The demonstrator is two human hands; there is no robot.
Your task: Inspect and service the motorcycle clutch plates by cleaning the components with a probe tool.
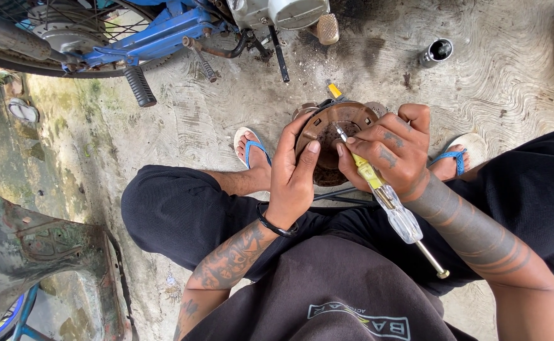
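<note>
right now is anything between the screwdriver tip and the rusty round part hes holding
Nothing visible. The right hand holds the yellow screwdriver, whose tip already sits on the rusty round part. The left hand grips that part's left edge, clear of the tip.

Outdoor repair yard, blue motorbike [157,35], stained concrete ground [517,82]

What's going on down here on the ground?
A person squats on a concrete floor beside a blue motorcycle. The left hand steadies a rusty round metal part by its edge, while the right hand holds a screwdriver with a clear and yellow handle, its tip pushed into the part's middle. A small metal socket lies on the floor further off, untouched.
</note>
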